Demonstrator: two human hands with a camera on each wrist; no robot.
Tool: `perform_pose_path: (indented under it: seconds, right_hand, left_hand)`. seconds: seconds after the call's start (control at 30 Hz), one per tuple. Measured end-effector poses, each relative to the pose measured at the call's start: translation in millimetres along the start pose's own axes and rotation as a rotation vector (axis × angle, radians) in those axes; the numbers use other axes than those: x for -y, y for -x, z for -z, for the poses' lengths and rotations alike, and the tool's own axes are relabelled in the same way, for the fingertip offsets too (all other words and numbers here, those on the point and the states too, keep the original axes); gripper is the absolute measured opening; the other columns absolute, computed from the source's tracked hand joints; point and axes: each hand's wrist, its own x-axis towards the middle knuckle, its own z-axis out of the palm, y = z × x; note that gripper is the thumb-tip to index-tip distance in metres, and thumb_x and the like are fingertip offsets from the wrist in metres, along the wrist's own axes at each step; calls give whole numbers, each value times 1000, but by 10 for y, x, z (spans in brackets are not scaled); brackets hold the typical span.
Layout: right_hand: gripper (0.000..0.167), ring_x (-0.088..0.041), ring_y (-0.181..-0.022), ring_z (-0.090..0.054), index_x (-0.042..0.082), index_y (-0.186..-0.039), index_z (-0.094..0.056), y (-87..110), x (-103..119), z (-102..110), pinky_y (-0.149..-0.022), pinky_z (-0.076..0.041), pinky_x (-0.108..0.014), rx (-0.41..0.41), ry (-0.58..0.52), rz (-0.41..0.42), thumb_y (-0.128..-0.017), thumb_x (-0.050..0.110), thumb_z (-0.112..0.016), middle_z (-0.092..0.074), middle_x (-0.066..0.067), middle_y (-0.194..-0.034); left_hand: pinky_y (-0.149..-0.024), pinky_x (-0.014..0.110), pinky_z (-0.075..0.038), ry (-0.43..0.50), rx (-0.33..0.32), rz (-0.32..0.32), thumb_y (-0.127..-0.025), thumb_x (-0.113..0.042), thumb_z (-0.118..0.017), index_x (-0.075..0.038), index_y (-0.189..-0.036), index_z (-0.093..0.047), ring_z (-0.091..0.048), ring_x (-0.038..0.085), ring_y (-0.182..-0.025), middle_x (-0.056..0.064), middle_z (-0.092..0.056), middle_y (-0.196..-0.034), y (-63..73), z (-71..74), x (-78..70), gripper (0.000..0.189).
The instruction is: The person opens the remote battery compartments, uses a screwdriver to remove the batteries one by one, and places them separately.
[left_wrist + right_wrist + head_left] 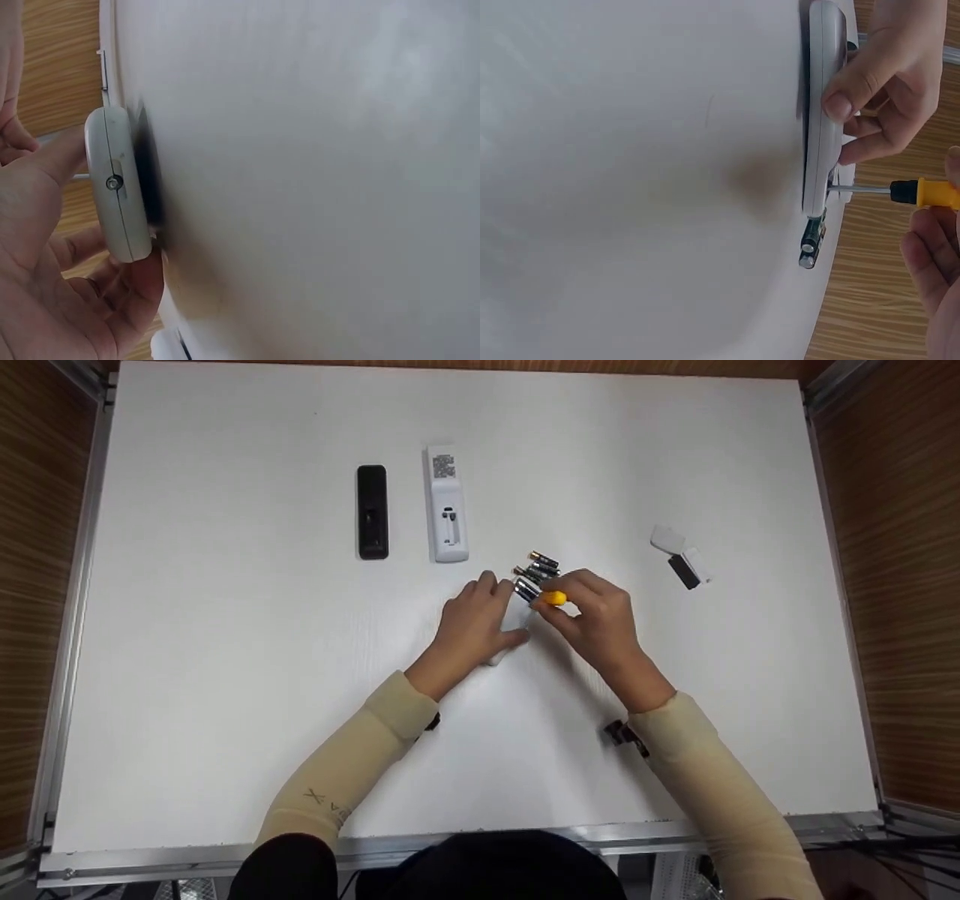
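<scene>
A pale grey remote control [825, 112] is held against the tabletop by my left hand [474, 619], thumb on one side and fingers on the other. Its rounded end [118, 187] shows a small round socket in the left wrist view. My right hand [598, 613] grips a screwdriver by its yellow handle [937, 193]. The metal shaft [866, 189] points down at the upper side of the remote, near its far end. Several batteries [543, 560] lie just beyond that end. What the tip touches is too small to tell.
A black remote [373, 514] and a white remote [448, 521] with an uncovered battery bay lie on the white table [225, 622], farther back and left. Two pale covers [667, 538] and a black piece [683, 572] lie at the right. Wood-grain panels [885, 547] border the table.
</scene>
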Motion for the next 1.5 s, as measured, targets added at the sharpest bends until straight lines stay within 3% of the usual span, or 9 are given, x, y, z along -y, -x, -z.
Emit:
perform_pose_path:
  seconds: [0.3,0.57,0.67,0.97,1.23,1.5]
  right_hand:
    - [20,-19,-69,-61,9,-80,-62,201,84,-115,-62,-55,-36,30,60,52,-80,11,-82,-62,-3,-82]
    - [20,-22,-78,-62,9,-91,-60,361,7,-168,-68,-57,-35,174,115,17,-83,11,-79,-58,-6,-94]
    - [19,-22,-79,-63,11,-93,-62,397,-12,-157,-71,-57,-35,187,104,-16,-84,14,-79,-58,-6,-95]
    - [15,-20,-88,-64,11,-97,-65,387,-45,-114,-82,-56,-33,170,73,-52,-87,10,-76,-59,-5,-97]
    - [16,-17,-87,-66,8,-93,-64,343,-62,-64,-76,-58,-33,83,-13,-65,-85,11,-78,-62,-5,-96]
    - [12,-13,-90,-67,10,-92,-64,338,-85,-35,-80,-57,-26,66,-39,-86,-88,14,-75,-60,-4,-95]
  left_hand:
    - [-66,43,-55,-2,-13,10,-81,-49,-78,-8,-124,-57,-58,26,-93,9,-51,-105,23,-40,-15,63]
    - [-65,41,-54,8,9,31,-84,-52,-75,-10,-128,-56,-55,25,-94,8,-50,-107,50,-13,-37,64]
    - [-66,41,-54,17,15,33,-84,-52,-75,-10,-127,-56,-54,25,-93,8,-49,-106,56,0,-37,64]
    - [-67,43,-53,61,32,45,-82,-51,-77,-10,-123,-55,-53,25,-94,8,-48,-108,58,6,-13,62]
    - [-66,42,-52,76,30,49,-81,-50,-78,-10,-120,-56,-53,25,-93,8,-47,-105,45,-16,-8,60]
    - [-65,43,-52,62,24,44,-81,-52,-77,-10,-120,-55,-53,25,-93,8,-47,-104,44,-22,-1,62]
